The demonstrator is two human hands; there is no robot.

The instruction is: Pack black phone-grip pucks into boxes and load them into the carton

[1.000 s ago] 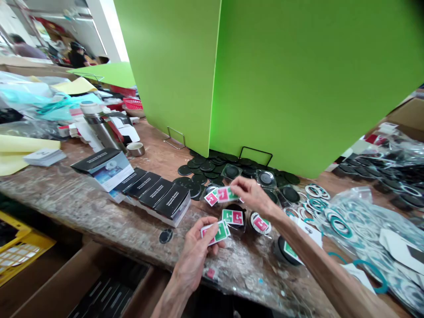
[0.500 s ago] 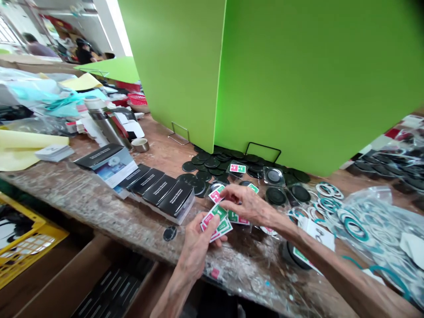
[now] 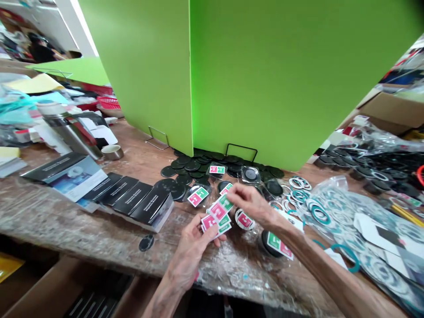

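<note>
On the desk (image 3: 99, 234), between its far and near edges, several round black pieces (image 3: 266, 244) carry red-green cards (image 3: 280, 245); a wrapped disc (image 3: 251, 175) farther back has none. Your left hand (image 3: 191, 247) grips the card stack (image 3: 208, 223); your right hand (image 3: 253, 204) pinches the upper end of one card (image 3: 219, 210), tilted over this stack.

Bare and lean

We see our left hand (image 3: 194, 240) and right hand (image 3: 250, 203) ungloved, both with slim fingers and bony knuckles. Our left forearm (image 3: 167, 282) and right forearm (image 3: 319, 263) are uncovered too, narrow and sinewy, with faint ridges along them. Blur hides the finer marks on all 4 from us
</note>
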